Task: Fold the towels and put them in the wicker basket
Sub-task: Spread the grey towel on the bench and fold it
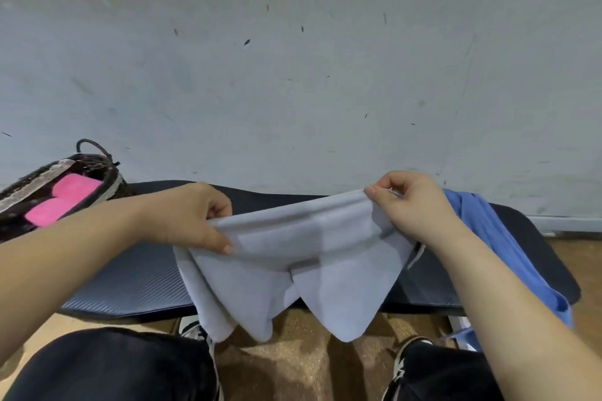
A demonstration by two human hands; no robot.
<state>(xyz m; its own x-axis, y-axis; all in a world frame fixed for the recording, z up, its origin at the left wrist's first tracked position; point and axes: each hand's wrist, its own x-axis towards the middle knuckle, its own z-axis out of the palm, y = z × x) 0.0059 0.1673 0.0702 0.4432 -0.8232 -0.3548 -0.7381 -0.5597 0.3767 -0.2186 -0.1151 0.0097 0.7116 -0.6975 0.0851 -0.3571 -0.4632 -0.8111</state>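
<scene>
Currently both hands, left hand (195, 215) and right hand (413, 205), pinch the soft grey towel (293, 257) taut between them, its pointed corners drooping over the ribbed black surface (130, 283).

grey towel (325, 257): soft matt cloth | basket (112, 184): woven wicker | mat (136, 283): ribbed, slightly glossy

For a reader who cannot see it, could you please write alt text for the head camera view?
Two hands, the left hand and right hand, pinch the top edge of a grey towel above a black bench. At left, pink towels lie in a wicker basket; at right, a blue towel lies on the bench.
</scene>
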